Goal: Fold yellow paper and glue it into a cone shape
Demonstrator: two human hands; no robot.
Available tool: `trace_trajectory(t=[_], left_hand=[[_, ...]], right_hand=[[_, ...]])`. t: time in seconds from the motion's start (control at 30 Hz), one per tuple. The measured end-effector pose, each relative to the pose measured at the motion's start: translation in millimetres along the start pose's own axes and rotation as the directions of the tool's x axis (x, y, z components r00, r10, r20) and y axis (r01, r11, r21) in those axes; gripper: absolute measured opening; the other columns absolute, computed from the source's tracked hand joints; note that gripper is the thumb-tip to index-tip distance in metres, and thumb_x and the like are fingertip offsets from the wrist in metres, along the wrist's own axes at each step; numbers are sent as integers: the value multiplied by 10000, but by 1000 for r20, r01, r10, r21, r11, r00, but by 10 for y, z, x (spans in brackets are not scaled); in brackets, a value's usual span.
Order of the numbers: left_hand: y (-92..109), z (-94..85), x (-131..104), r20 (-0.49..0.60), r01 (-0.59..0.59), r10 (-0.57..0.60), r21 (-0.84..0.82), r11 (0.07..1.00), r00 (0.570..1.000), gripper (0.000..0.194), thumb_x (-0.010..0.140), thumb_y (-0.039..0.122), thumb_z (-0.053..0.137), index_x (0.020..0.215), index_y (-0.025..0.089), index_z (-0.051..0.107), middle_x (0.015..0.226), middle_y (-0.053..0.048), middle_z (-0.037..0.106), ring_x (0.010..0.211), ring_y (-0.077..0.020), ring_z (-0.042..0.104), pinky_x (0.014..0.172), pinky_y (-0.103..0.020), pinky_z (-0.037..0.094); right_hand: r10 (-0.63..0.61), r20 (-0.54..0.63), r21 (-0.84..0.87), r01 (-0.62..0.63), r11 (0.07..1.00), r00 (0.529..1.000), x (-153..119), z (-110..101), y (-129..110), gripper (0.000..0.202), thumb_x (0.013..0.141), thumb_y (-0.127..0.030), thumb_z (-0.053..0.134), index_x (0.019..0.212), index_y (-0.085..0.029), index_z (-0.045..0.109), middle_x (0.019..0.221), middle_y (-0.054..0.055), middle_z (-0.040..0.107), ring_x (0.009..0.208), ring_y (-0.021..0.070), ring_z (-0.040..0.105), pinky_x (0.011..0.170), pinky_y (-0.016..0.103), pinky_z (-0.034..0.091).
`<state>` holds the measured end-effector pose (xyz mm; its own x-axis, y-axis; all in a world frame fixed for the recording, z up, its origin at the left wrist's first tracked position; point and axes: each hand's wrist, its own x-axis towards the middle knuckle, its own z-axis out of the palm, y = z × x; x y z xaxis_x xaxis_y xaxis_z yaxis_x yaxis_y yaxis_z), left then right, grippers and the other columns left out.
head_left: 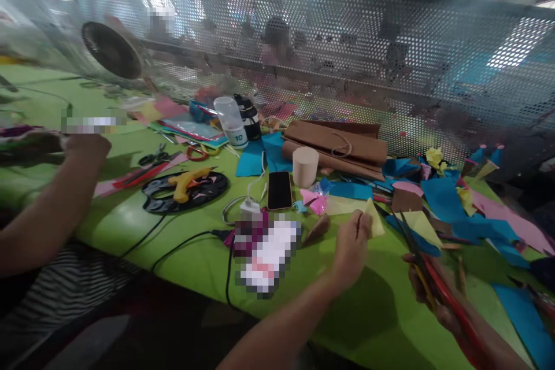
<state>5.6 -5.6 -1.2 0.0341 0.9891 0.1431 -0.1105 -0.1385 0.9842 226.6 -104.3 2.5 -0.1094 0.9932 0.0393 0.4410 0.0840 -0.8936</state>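
Note:
My left hand [352, 243] is over the green table, its fingers pinched on a piece of pale yellow paper [375, 221]. To its right, my right hand [436, 289] grips scissors [410, 243] with red handles, their dark blades pointing up toward the paper scraps. A gap separates the blades from the pinched paper. Just past the blades lie another yellow piece [420, 226] and a brown piece [406, 200]. A folded brown scrap [317, 230] rests left of my left hand.
A phone [280, 191], cream cup [305, 167], glue gun [186, 184] on a black tray and brown sheet roll [333, 147] occupy the table [195, 254]. Blue paper [455, 202] spreads rightward. Cables cross the front edge. A co-worker's arm [56, 202] reaches in at left; perforated metal screen [329, 58] stands behind.

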Motion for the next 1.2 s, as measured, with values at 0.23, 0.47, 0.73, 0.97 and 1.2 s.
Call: trace_trajectory(t=[0.23,0.47,0.73,0.97,1.2], left_hand=[[61,-28,-20,-15,-32,34,95,995,999,409,1071,507,372,778,222,383,700,37,392,667,-128,366,636,-296,278],[127,-47,-41,-8,-39,40,148,988,999,389,1078,447,387,761,224,352,678,43,384,629,-122,346,615,-306,242],[133,-51,-60,-9,-80,83,184,980,997,383,1079,447,375,767,225,356,677,39,406,632,-127,361,627,-306,249],[175,-58,-69,-11,-84,88,189,978,996,362,1074,385,395,752,223,360,680,36,422,627,-124,377,617,-305,258],[155,-52,-64,-9,-74,77,170,983,997,368,1078,400,386,758,219,372,683,35,408,627,-126,370,609,-310,245]], right_hand=[[43,131,69,-53,996,990,75,205,-94,775,747,-845,627,1353,-362,625,881,98,652,790,337,680,656,435,575],[81,94,118,-92,989,992,38,284,-163,806,724,-855,651,1366,-370,622,862,84,638,825,318,680,710,401,581],[79,64,111,-86,990,995,80,278,-63,779,721,-842,647,1339,-368,641,903,99,667,855,342,677,735,428,574],[99,90,138,-111,984,991,108,293,-68,783,692,-856,657,1300,-362,655,847,82,653,762,303,659,676,390,566],[141,62,106,-147,983,988,130,340,-351,817,605,-947,621,1184,-376,708,818,79,615,738,303,627,645,391,566]])
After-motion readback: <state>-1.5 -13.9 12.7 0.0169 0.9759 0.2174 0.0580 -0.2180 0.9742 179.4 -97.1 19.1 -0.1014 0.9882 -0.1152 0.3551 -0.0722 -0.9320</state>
